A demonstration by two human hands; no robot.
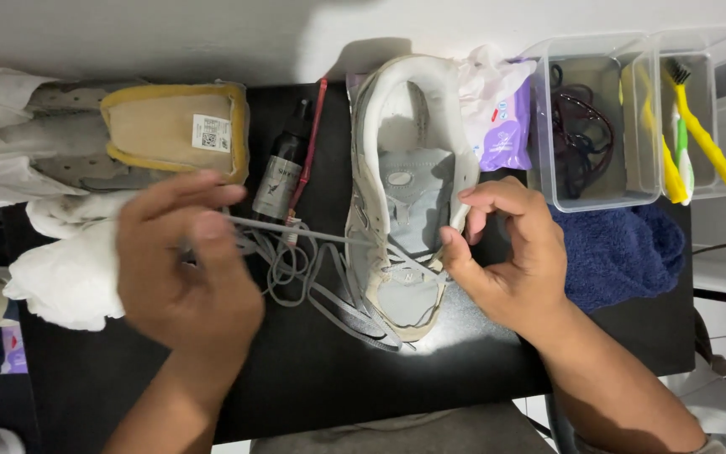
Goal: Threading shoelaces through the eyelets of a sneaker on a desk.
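The left hand [186, 265] has its grip pinched shut on a flat grey shoelace [313, 235], drawn taut toward the worn beige sneaker [405, 193] lying mid-worktop, while the right hand [506, 252] pinches the shoe's padded side at the eyelets. Pulling level and steadily, with the shoe braced, should keep the woven lace from snagging. Around them lie soft white cloths [69, 269], a dark spray bottle [283, 168], a tan insole [178, 126], a nubby blue towel [623, 248] and clear plastic bins [598, 197].

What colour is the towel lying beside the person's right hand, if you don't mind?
The towel is dark blue, seen best in the head view.
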